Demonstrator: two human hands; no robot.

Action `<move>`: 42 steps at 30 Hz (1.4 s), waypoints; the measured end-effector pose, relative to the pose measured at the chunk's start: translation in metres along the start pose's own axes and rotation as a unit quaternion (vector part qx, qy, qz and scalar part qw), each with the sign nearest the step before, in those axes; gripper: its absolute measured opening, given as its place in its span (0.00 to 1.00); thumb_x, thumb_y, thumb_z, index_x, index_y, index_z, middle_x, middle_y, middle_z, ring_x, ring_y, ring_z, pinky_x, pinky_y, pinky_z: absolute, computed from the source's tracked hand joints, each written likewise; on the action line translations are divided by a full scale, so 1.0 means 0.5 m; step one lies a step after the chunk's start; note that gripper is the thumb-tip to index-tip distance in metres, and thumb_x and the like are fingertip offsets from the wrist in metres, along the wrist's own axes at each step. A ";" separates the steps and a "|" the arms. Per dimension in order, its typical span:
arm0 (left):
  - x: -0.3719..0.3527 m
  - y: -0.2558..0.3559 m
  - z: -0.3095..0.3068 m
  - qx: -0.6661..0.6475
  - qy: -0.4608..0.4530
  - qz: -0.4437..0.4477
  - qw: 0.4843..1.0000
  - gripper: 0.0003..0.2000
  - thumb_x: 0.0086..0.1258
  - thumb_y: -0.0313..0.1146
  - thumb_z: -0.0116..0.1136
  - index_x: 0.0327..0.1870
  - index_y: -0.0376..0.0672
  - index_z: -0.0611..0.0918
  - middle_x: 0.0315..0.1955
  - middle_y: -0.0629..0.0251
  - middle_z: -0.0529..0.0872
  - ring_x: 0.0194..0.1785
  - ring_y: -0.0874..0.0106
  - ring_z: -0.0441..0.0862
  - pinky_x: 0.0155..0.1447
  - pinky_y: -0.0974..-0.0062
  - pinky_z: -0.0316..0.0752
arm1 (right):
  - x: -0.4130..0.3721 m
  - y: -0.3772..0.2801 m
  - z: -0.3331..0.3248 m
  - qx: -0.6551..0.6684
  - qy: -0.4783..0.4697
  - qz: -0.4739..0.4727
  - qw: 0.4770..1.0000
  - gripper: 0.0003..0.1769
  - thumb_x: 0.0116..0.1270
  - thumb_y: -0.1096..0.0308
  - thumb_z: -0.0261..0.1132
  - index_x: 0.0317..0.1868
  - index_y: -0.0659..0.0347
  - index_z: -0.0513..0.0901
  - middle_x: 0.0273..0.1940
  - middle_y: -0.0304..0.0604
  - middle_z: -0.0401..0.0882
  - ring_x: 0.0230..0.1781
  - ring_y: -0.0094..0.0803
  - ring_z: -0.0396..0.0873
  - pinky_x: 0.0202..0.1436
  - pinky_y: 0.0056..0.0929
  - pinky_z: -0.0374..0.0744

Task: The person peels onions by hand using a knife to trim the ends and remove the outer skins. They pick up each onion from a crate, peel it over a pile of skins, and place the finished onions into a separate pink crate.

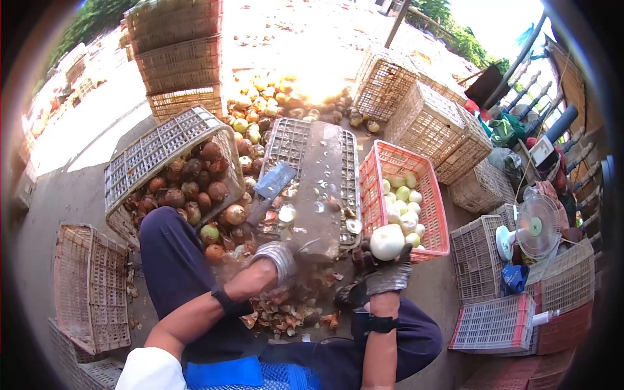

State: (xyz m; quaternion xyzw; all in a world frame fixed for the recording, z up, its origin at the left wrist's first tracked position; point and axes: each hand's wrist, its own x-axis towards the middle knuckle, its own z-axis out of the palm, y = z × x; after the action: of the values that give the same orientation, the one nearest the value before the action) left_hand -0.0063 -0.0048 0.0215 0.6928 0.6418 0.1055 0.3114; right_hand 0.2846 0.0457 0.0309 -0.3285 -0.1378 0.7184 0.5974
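My left hand, in a grey glove, is closed at the near end of a wooden board. A thin blade, seemingly of a small knife, sticks out from it; the fingers are partly blurred. My right hand, also gloved, holds a peeled white onion at the near edge of a red crate. Several peeled onions lie inside that crate. A cleaver with a dark handle rests beside the board, on an overturned crate.
On the left, a tipped crate spills unpeeled onions. Onion skins litter the ground between my legs. Stacked crates stand behind; more crates and a fan are at right.
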 end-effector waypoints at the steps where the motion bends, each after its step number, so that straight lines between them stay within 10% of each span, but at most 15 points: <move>1: 0.035 -0.050 0.051 0.041 0.026 0.004 0.999 0.13 0.58 0.38 0.61 0.40 0.41 0.84 0.33 0.50 0.85 0.38 0.54 0.84 0.40 0.61 0.78 | 0.011 -0.036 0.019 0.000 -0.052 -0.040 0.998 0.38 0.63 0.37 0.62 0.61 0.60 0.72 0.57 0.49 0.76 0.55 0.44 0.75 0.51 0.46 0.80; 3: 0.055 -0.056 0.041 0.174 -0.068 -0.013 0.982 0.13 0.59 0.41 0.62 0.40 0.43 0.85 0.34 0.50 0.86 0.37 0.57 0.85 0.40 0.62 0.79 | 0.038 -0.097 0.032 0.045 -0.154 -0.091 0.983 0.40 0.66 0.41 0.62 0.63 0.69 0.69 0.64 0.55 0.70 0.63 0.46 0.71 0.64 0.41 0.76; 5: 0.030 -0.081 0.019 0.143 -0.011 0.207 0.968 0.12 0.62 0.37 0.61 0.43 0.42 0.84 0.37 0.50 0.86 0.36 0.61 0.82 0.42 0.68 0.79 | 0.066 -0.139 -0.018 0.128 -0.026 -0.092 0.987 0.37 0.66 0.50 0.64 0.63 0.74 0.67 0.65 0.63 0.67 0.69 0.49 0.65 0.69 0.44 0.70; 8: 0.085 -0.169 0.059 -0.246 0.228 0.171 0.926 0.12 0.71 0.37 0.50 0.48 0.43 0.82 0.37 0.56 0.85 0.34 0.66 0.79 0.41 0.66 0.78 | 0.117 -0.094 -0.084 0.082 -0.032 -0.094 0.992 0.29 0.66 0.57 0.64 0.60 0.69 0.73 0.60 0.59 0.75 0.63 0.51 0.72 0.61 0.48 0.77; 10: 0.018 -0.205 -0.054 -0.518 0.157 0.034 0.840 0.19 0.63 0.27 0.66 0.57 0.41 0.79 0.34 0.63 0.83 0.35 0.77 0.76 0.39 0.78 0.75 | 0.117 -0.006 -0.072 0.043 -0.067 0.013 0.997 0.22 0.65 0.60 0.65 0.55 0.64 0.79 0.54 0.54 0.81 0.56 0.51 0.79 0.53 0.49 0.82; 13: -0.012 -0.240 -0.243 -0.133 0.281 -0.079 0.947 0.12 0.69 0.35 0.58 0.51 0.42 0.80 0.39 0.58 0.84 0.35 0.66 0.80 0.38 0.68 0.79 | 0.087 0.144 0.057 -0.087 0.060 0.066 0.992 0.14 0.63 0.64 0.68 0.45 0.62 0.79 0.38 0.51 0.82 0.33 0.44 0.82 0.32 0.37 0.84; 16: 0.027 -0.355 -0.319 0.032 0.213 -0.181 0.960 0.19 0.58 0.45 0.67 0.46 0.42 0.82 0.34 0.54 0.87 0.34 0.60 0.84 0.41 0.63 0.78 | 0.130 0.232 0.042 -0.098 0.013 0.144 0.985 0.12 0.65 0.66 0.64 0.46 0.64 0.81 0.40 0.53 0.84 0.36 0.48 0.83 0.32 0.42 0.85; 19: 0.099 -0.575 -0.167 -0.465 0.296 -0.172 0.816 0.17 0.64 0.45 0.61 0.46 0.43 0.83 0.35 0.58 0.87 0.35 0.60 0.83 0.38 0.62 0.76 | 0.139 0.271 0.092 -0.185 0.081 0.134 0.970 0.13 0.65 0.69 0.65 0.49 0.62 0.78 0.40 0.53 0.82 0.33 0.48 0.83 0.30 0.42 0.83; 22: 0.109 -0.525 -0.083 -0.056 0.312 -0.347 0.883 0.17 0.72 0.45 0.51 0.47 0.42 0.84 0.38 0.60 0.86 0.38 0.63 0.82 0.35 0.64 0.73 | 0.141 0.284 0.117 -0.150 0.109 0.133 0.974 0.14 0.63 0.74 0.67 0.48 0.61 0.75 0.32 0.48 0.78 0.21 0.37 0.75 0.20 0.34 0.77; 24: 0.220 -0.720 0.056 0.083 0.153 -0.272 0.946 0.20 0.68 0.47 0.56 0.52 0.43 0.81 0.31 0.58 0.85 0.33 0.63 0.81 0.35 0.63 0.74 | 0.216 0.308 0.009 -0.051 0.006 0.182 0.982 0.18 0.59 0.83 0.65 0.49 0.59 0.75 0.30 0.46 0.76 0.17 0.32 0.71 0.17 0.28 0.72; 31: 0.251 -0.558 -0.015 -0.088 0.181 -0.241 0.949 0.23 0.66 0.50 0.57 0.56 0.46 0.82 0.48 0.53 0.86 0.48 0.58 0.84 0.51 0.59 0.77 | 0.160 0.301 0.089 -0.245 0.149 0.117 0.951 0.21 0.60 0.84 0.66 0.54 0.65 0.76 0.35 0.53 0.80 0.24 0.37 0.78 0.21 0.26 0.75; 32: 0.281 -0.563 -0.025 -0.079 0.055 -0.319 0.943 0.24 0.65 0.49 0.58 0.57 0.43 0.80 0.50 0.53 0.85 0.49 0.55 0.83 0.53 0.57 0.76 | 0.156 0.299 0.107 -0.274 0.171 0.116 0.939 0.20 0.60 0.84 0.65 0.54 0.65 0.76 0.36 0.53 0.79 0.25 0.37 0.77 0.22 0.25 0.75; 34: 0.287 -0.607 0.049 -0.134 0.165 -0.255 0.943 0.15 0.58 0.38 0.60 0.38 0.33 0.84 0.39 0.45 0.85 0.42 0.56 0.83 0.47 0.58 0.76 | 0.153 0.294 0.090 -0.166 0.114 0.142 0.969 0.19 0.62 0.86 0.62 0.54 0.65 0.76 0.37 0.55 0.79 0.26 0.36 0.76 0.23 0.25 0.75; 35: 0.317 -0.634 0.059 -0.086 0.074 -0.300 0.947 0.23 0.67 0.49 0.54 0.58 0.44 0.79 0.51 0.52 0.84 0.51 0.54 0.82 0.56 0.57 0.75 | 0.156 0.291 0.083 -0.168 0.109 0.152 0.968 0.20 0.63 0.87 0.59 0.55 0.64 0.76 0.39 0.55 0.78 0.28 0.36 0.75 0.23 0.26 0.75; 42: 0.340 -0.734 0.127 -0.053 0.073 -0.259 0.962 0.27 0.62 0.49 0.60 0.60 0.47 0.77 0.55 0.51 0.81 0.53 0.55 0.80 0.57 0.63 0.74 | 0.172 0.294 0.067 -0.191 0.134 0.151 0.961 0.21 0.61 0.87 0.61 0.55 0.63 0.76 0.38 0.55 0.79 0.27 0.39 0.77 0.22 0.29 0.75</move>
State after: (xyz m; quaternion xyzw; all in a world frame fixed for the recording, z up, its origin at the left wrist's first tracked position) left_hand -0.2474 0.1318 -0.2795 0.4753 0.8139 0.1052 0.3172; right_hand 0.1443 0.0975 -0.0574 -0.5466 -0.1404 0.7102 0.4208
